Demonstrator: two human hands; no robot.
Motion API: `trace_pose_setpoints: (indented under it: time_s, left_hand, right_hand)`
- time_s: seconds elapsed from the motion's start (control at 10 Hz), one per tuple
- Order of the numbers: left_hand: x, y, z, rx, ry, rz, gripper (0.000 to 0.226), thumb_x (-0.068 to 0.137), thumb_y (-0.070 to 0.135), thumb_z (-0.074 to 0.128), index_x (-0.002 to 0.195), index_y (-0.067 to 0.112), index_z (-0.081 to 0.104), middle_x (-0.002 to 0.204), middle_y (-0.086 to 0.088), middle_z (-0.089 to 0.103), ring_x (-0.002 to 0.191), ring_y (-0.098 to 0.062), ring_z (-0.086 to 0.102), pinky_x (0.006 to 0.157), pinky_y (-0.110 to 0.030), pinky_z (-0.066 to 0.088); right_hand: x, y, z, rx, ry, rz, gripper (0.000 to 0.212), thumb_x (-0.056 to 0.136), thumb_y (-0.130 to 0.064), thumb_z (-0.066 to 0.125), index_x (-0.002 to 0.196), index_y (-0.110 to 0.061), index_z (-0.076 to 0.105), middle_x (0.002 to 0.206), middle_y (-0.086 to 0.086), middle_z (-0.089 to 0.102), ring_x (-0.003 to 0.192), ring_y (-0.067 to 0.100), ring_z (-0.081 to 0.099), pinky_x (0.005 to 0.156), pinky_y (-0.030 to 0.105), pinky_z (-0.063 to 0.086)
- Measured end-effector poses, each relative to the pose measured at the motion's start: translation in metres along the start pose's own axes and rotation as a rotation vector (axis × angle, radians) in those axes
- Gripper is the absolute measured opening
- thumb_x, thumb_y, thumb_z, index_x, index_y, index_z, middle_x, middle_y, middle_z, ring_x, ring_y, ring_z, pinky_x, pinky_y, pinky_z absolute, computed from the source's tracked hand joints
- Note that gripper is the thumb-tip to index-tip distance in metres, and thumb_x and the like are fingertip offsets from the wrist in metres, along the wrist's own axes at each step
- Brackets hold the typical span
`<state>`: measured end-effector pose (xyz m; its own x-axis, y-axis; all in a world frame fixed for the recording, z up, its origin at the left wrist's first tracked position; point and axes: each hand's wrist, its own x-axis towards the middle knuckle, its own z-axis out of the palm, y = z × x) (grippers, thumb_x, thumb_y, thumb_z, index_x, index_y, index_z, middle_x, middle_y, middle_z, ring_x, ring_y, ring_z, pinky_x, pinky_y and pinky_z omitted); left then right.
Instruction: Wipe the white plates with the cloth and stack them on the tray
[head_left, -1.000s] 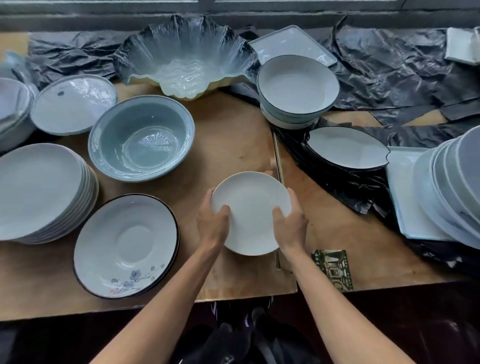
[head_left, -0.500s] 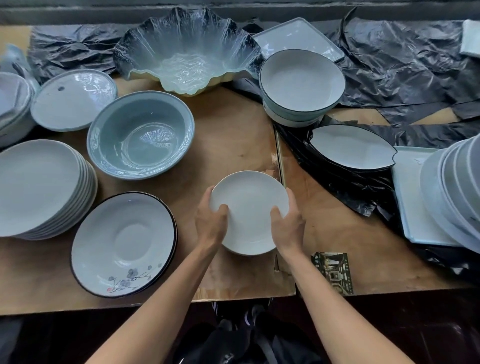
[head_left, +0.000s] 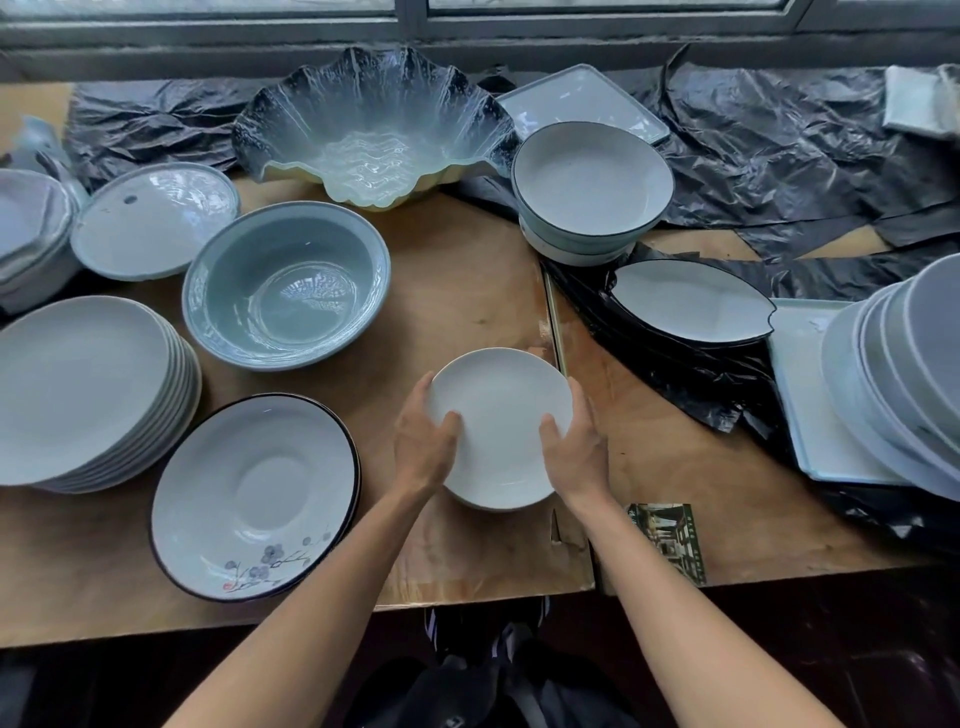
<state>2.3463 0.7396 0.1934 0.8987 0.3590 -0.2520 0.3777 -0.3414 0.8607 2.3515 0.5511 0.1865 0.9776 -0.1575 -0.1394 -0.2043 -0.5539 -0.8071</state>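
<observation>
A small white plate (head_left: 501, 415) is in the middle of the wooden table, near the front edge. My left hand (head_left: 423, 441) grips its left rim, thumb lying on the plate's face. My right hand (head_left: 574, 441) grips the right rim the same way. A tall stack of white plates (head_left: 78, 384) stands at the left. Another leaning stack of white plates (head_left: 904, 364) rests on a pale tray (head_left: 802, 410) at the right edge. A folded white cloth (head_left: 919, 101) lies at the far right back.
Around the held plate stand a black-rimmed flowered plate (head_left: 249, 499), a blue-grey bowl (head_left: 285, 283), a wavy glass bowl (head_left: 371, 122), stacked black-rimmed bowls (head_left: 589, 182) and a leaf-shaped dish (head_left: 685, 304). Black plastic sheet (head_left: 779, 156) covers the back right. A card (head_left: 670, 538) lies near the front edge.
Both hands keep their hold on the small plate in nearly the same spot. The view has shifted slightly; nothing else has moved.
</observation>
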Motion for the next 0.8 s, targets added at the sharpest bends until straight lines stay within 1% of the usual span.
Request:
trace_pose_setpoints:
  time_s: [0.1,0.2,0.3,0.4,0.5,0.6,0.7,0.8]
  left_hand:
    - [0.006,-0.001,-0.006,0.041,-0.042,0.023,0.056,0.087,0.019,0.06,0.142,0.027,0.052,0.133,0.007,0.061,0.115,-0.012,0.054,0.099,-0.033,0.045]
    - [0.009,0.0,-0.013,0.075,-0.089,0.033,0.059,0.088,0.017,0.059,0.146,0.023,0.05,0.142,0.002,0.058,0.128,-0.018,0.053,0.109,-0.04,0.044]
    - [0.008,-0.001,-0.018,0.132,-0.126,0.087,0.062,0.09,0.014,0.059,0.15,0.019,0.046,0.147,-0.002,0.055,0.133,-0.021,0.05,0.112,-0.035,0.04]
    - [0.006,-0.004,-0.023,0.19,-0.162,0.148,0.066,0.089,0.01,0.06,0.152,0.018,0.042,0.147,-0.003,0.054,0.133,-0.021,0.049,0.101,-0.019,0.032]
    - [0.006,-0.008,-0.028,0.246,-0.187,0.221,0.065,0.088,0.011,0.059,0.15,0.021,0.044,0.142,-0.002,0.058,0.129,-0.022,0.052,0.096,-0.02,0.032]
    - [0.004,-0.007,-0.034,0.363,-0.171,0.3,0.059,0.088,0.015,0.059,0.146,0.02,0.048,0.143,-0.004,0.057,0.128,-0.026,0.052,0.097,-0.028,0.037]
    - [0.0,-0.007,-0.04,0.525,-0.206,0.369,0.054,0.092,0.021,0.057,0.145,0.016,0.048,0.149,-0.003,0.049,0.132,-0.031,0.047,0.106,-0.042,0.041]
    - [-0.01,0.003,-0.046,0.677,-0.206,0.421,0.051,0.095,0.028,0.054,0.144,0.017,0.047,0.152,-0.004,0.044,0.136,-0.031,0.041,0.105,-0.047,0.043]
  right_hand:
    - [0.001,0.001,-0.001,-0.054,-0.015,0.017,0.064,0.099,-0.021,0.052,0.158,-0.02,0.026,0.155,0.003,0.041,0.138,0.023,0.043,0.106,0.031,0.038]
    - [-0.002,-0.003,-0.003,-0.102,-0.009,-0.02,0.066,0.098,-0.018,0.054,0.158,-0.018,0.026,0.157,0.003,0.038,0.139,0.022,0.041,0.102,0.026,0.035]
    - [-0.003,-0.005,-0.006,-0.181,-0.053,-0.039,0.065,0.098,-0.017,0.054,0.157,-0.013,0.027,0.161,0.006,0.032,0.143,0.026,0.037,0.113,0.033,0.037]
    - [-0.006,-0.007,-0.01,-0.278,-0.116,-0.024,0.063,0.098,-0.018,0.053,0.156,-0.013,0.03,0.166,0.008,0.02,0.148,0.029,0.03,0.118,0.037,0.033]
    - [-0.012,-0.007,-0.015,-0.387,-0.163,-0.04,0.059,0.1,-0.021,0.051,0.155,-0.013,0.032,0.168,0.008,0.012,0.149,0.031,0.026,0.118,0.04,0.032]
    - [-0.018,-0.008,-0.02,-0.494,-0.212,-0.064,0.058,0.1,-0.022,0.049,0.155,-0.014,0.032,0.168,0.01,0.008,0.15,0.031,0.021,0.12,0.043,0.029]
    - [-0.021,-0.014,-0.027,-0.62,-0.261,-0.084,0.058,0.1,-0.024,0.047,0.155,-0.015,0.032,0.167,0.011,0.012,0.148,0.032,0.02,0.118,0.042,0.028]
    - [-0.022,-0.026,-0.038,-0.684,-0.277,-0.128,0.056,0.099,-0.024,0.046,0.153,-0.014,0.034,0.159,0.01,0.031,0.141,0.033,0.029,0.113,0.043,0.034]
